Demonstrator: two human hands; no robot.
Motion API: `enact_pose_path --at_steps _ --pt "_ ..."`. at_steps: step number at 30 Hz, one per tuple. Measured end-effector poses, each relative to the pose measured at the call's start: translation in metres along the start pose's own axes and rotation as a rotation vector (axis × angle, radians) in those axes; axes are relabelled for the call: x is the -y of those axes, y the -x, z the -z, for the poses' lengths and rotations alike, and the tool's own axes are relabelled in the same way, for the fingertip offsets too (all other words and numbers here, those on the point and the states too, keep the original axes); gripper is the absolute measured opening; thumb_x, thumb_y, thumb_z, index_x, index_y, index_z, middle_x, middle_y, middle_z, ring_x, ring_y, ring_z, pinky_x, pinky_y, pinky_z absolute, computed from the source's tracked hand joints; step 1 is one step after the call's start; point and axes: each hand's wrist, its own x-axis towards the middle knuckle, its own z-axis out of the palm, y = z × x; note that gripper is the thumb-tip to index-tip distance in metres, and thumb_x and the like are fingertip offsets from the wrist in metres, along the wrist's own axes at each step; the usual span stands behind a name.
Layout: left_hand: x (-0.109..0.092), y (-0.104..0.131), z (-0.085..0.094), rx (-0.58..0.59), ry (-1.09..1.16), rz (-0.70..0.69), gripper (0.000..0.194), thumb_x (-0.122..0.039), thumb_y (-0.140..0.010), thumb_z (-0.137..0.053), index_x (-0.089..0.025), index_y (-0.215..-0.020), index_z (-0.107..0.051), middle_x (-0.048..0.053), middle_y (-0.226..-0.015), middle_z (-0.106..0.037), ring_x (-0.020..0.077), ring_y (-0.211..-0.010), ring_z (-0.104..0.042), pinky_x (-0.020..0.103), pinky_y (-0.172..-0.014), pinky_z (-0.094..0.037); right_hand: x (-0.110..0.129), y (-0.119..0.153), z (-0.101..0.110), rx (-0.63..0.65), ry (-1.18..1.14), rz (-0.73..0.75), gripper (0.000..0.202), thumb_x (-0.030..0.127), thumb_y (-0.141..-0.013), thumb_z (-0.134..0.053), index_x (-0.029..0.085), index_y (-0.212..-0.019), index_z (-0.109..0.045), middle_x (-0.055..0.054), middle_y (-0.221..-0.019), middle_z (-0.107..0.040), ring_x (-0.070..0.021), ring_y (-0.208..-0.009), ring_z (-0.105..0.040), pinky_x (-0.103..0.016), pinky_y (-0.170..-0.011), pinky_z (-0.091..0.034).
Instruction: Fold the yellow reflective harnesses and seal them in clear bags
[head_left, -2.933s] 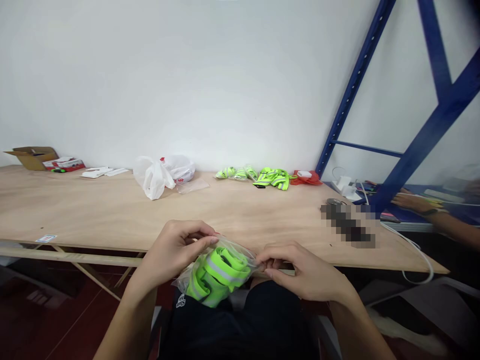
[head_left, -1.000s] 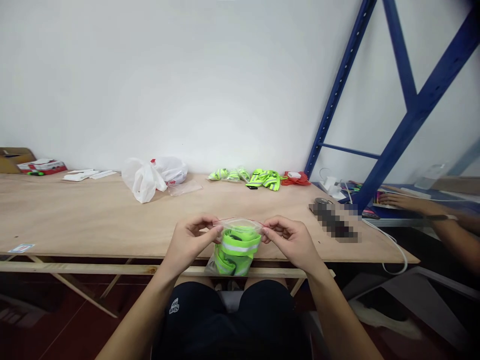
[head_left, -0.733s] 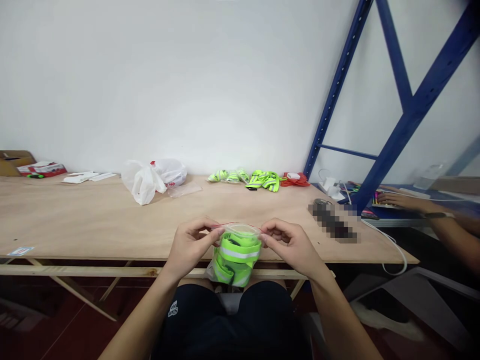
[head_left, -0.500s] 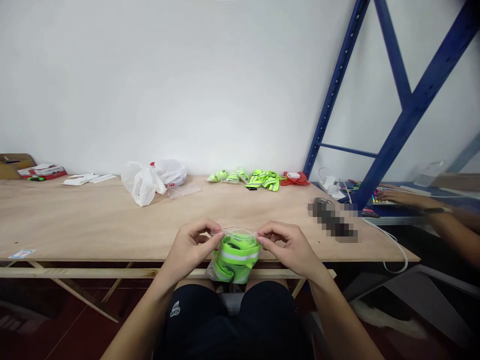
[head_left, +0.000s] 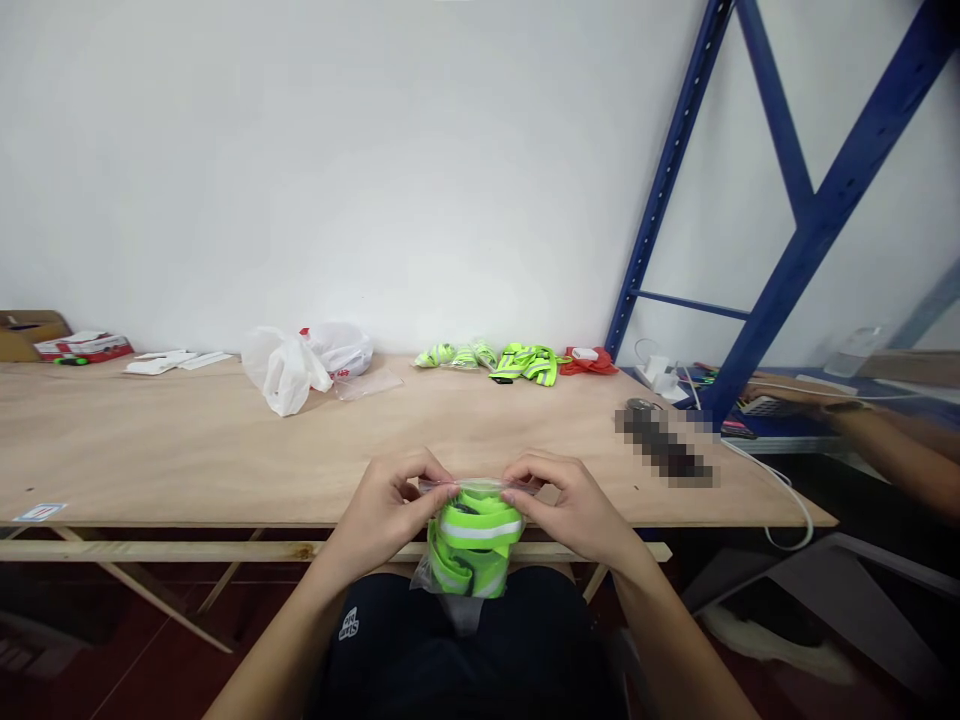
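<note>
Lower and closer together now, left hand (head_left: 386, 510) and right hand (head_left: 577, 510) each pinch the top of the clear bag (head_left: 471, 585) of green straps (head_left: 480, 531), just off the bench's (head_left: 225, 440) near edge.

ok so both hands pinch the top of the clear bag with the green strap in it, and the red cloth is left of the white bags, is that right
Not quite: the red cloth is right of the white bags, as the head view shows. Both hands do pinch the top of the clear bag with the green strap in it.
</note>
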Motion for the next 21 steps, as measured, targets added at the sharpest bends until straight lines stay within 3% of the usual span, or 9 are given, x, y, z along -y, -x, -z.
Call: enact_pose_path --at_steps 8,21 --pt "0.001 -0.0016 0.0 0.077 -0.094 -0.083 0.01 -0.027 -0.088 -0.067 -0.018 -0.088 -0.071 0.005 -0.089 -0.07 0.0183 -0.085 -0.064 0.027 -0.078 -0.048 0.0024 -0.0005 -0.005 -0.029 0.023 0.133 0.018 0.03 -0.093 -0.062 0.02 -0.08 -0.069 -0.004 -0.079 -0.07 -0.0172 -0.073 -0.064 -0.028 -0.068 -0.048" --pt "-0.0021 -0.0012 -0.0019 0.135 -0.134 -0.087 0.013 -0.027 -0.09 -0.061 -0.018 -0.084 -0.07 0.004 -0.085 -0.07 0.0185 -0.082 -0.066 0.027 -0.077 -0.05 0.0008 -0.0012 -0.0092 -0.007 -0.012 0.053 0.013 0.027 -0.09 -0.064 0.02 -0.081 -0.071 -0.004 -0.081 -0.07 -0.0172 -0.076 -0.064 -0.026 -0.068 -0.05"
